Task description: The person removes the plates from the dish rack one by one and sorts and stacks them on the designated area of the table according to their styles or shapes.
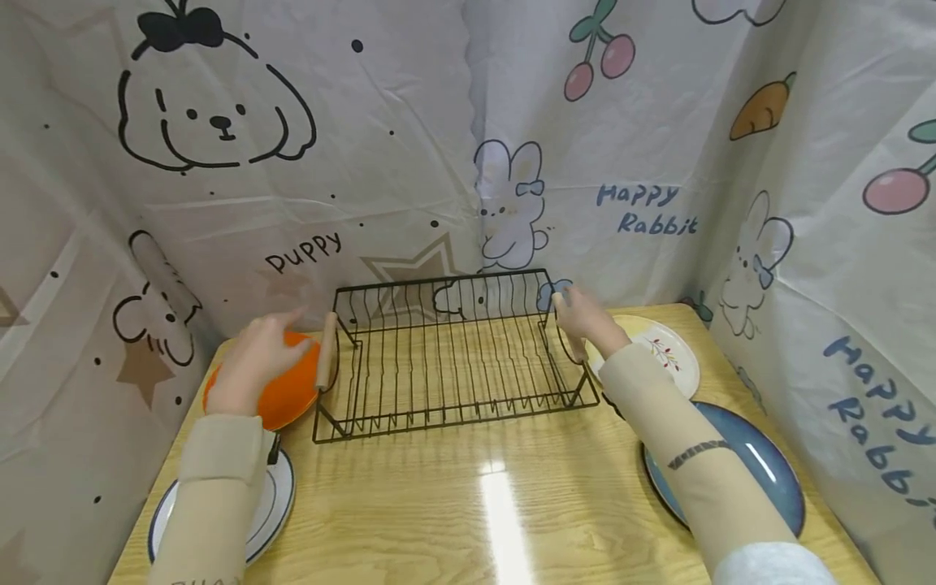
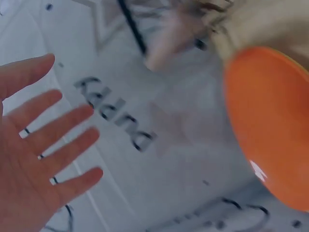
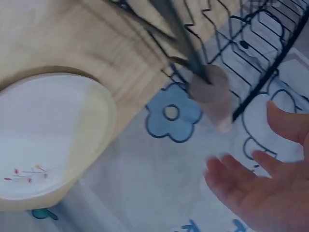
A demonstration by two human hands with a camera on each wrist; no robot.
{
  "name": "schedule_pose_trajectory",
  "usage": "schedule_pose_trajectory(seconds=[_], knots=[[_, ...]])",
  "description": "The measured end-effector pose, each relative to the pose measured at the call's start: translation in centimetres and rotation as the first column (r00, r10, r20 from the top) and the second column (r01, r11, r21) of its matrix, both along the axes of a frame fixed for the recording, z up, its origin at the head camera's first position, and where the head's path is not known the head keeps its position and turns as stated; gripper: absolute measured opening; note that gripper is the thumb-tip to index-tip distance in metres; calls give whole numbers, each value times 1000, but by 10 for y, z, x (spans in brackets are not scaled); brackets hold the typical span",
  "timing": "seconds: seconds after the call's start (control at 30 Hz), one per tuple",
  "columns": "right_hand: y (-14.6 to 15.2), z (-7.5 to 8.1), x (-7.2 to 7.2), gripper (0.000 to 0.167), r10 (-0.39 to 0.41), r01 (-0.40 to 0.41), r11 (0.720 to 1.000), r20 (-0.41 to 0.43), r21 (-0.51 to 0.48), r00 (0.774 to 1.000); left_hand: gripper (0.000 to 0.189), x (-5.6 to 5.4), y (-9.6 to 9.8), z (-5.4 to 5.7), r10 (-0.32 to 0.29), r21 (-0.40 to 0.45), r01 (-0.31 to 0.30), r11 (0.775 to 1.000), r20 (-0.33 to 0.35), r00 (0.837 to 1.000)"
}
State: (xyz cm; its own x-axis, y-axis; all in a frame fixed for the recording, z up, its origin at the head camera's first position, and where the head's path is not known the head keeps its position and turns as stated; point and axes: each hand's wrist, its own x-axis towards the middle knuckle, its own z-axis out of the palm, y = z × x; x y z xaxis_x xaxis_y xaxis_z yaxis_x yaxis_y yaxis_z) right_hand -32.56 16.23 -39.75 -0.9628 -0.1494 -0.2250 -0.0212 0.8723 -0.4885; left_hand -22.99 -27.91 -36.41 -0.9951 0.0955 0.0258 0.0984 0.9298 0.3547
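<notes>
A black wire dish rack [image 1: 439,413] with two pale wooden handles stands on the wooden table. Beside its left handle [image 1: 326,351], my left hand [image 1: 256,357] hovers over the orange plate [image 1: 292,398]. In the left wrist view the same hand [image 2: 48,145] has its fingers spread and holds nothing. At the rack's other end my right hand [image 1: 588,318] is close to the right handle [image 1: 578,351]. The right wrist view shows that hand [image 3: 265,188] with loosely extended fingers, apart from the handle [image 3: 212,92] and without anything in the palm.
A white plate with a blue rim [image 1: 281,496] lies front left, partly under my left sleeve. To the right are a cream and white plate with a floral sprig [image 1: 680,366] and a dark blue plate [image 1: 768,471]. A printed curtain [image 1: 409,179] surrounds the table's back and sides.
</notes>
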Motion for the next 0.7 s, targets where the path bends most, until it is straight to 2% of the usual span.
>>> schedule_pose_trajectory(seconds=[0.03,0.1,0.17,0.23,0.33,0.47,0.7], knots=[[-3,4,-1,67,-5,4,1000,-60,-20,998,62,-6,6,5,-5,-13,5,1000,-20,1000],[-10,10,-2,76,-10,4,999,-197,-35,980,69,-16,19,11,-12,-42,9,999,-73,997],[-18,14,-4,81,12,-8,1000,-312,15,950,75,-26,31,14,-12,-71,4,997,-108,994],[-26,18,-4,84,54,-19,995,-378,96,924,80,-36,41,13,-1,-85,-9,996,-123,992],[-40,22,-3,87,127,-48,978,-398,201,909,84,-46,54,7,23,-110,-37,993,-133,991],[-54,18,0,88,177,-90,968,-387,233,905,84,-54,68,-9,40,-152,-62,986,-144,989],[-64,0,9,91,223,-119,947,-342,299,913,85,-50,87,-34,33,-240,-67,968,-143,989]])
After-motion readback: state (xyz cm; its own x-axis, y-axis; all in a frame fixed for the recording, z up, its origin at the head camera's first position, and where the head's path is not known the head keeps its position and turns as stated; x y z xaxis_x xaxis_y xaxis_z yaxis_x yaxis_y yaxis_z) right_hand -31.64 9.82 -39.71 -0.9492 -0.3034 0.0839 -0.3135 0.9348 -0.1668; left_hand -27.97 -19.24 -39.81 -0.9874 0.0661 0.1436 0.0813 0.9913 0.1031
